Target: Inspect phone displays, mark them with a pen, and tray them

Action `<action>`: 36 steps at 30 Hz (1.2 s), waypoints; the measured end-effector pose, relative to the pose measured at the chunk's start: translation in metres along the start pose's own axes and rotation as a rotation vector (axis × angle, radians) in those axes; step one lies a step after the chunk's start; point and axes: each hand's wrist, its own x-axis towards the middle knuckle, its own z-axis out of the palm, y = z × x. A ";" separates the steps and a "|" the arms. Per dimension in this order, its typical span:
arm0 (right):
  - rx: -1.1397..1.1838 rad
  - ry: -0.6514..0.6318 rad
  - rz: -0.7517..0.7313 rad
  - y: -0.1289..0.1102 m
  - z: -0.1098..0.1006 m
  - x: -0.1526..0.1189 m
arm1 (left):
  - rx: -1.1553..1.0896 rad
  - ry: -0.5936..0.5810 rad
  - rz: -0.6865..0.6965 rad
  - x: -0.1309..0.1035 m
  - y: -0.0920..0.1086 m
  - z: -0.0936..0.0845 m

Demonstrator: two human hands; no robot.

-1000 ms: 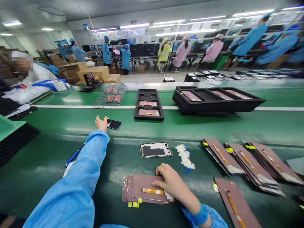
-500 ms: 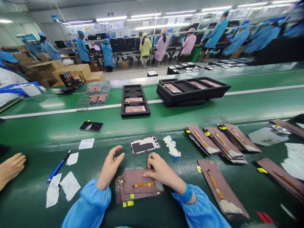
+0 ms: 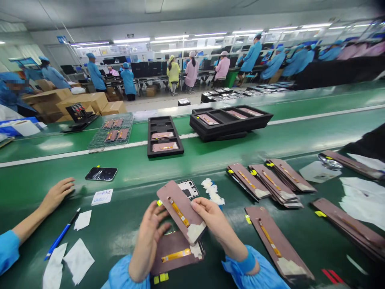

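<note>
My right hand (image 3: 214, 221) grips the right edge of a mauve-backed phone screen panel (image 3: 168, 194), which is raised and tilted. An orange flex cable (image 3: 179, 212) and a whitish patch show on its back, and a yellow tab pokes out at its left. Beside that left edge is my left hand (image 3: 148, 230), open with fingers apart; whether a fingertip touches the panel I cannot tell. Beneath lie more such panels in a pile (image 3: 177, 265), with yellow tabs at the front. The lifted panel partly covers a white-and-black phone-shaped part (image 3: 191, 188).
Several panel stacks (image 3: 266, 182) and a separate panel (image 3: 272, 241) lie rightward. Black trays (image 3: 165, 152) stand beyond. A dark-screened phone (image 3: 101, 174), blue pen (image 3: 61, 237) and white paper pieces (image 3: 80, 261) are leftward. A co-worker's hand (image 3: 58, 194) reaches in from the left.
My right hand has lifted the top panel off the pile and tilted it. My left hand has come in beside it. The co-worker's hand has moved forward toward the dark-screened phone. The view has shifted.
</note>
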 end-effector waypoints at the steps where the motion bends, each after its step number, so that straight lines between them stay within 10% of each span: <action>1: 0.044 -0.003 0.005 0.000 0.004 -0.002 | -0.026 -0.104 -0.075 -0.005 -0.004 0.007; 5: -0.087 0.070 -0.124 -0.001 0.010 -0.013 | 0.003 -0.200 -0.252 -0.017 -0.009 0.028; 8: -0.401 0.231 -0.426 -0.002 0.008 -0.026 | -0.013 -0.111 -0.168 -0.018 -0.006 0.032; 13: -0.683 0.150 -0.708 0.002 0.012 -0.041 | -0.033 -0.088 -0.066 -0.015 -0.004 0.033; 36: -0.736 0.133 -0.717 -0.004 0.016 -0.040 | 0.043 -0.108 0.010 -0.017 -0.014 0.027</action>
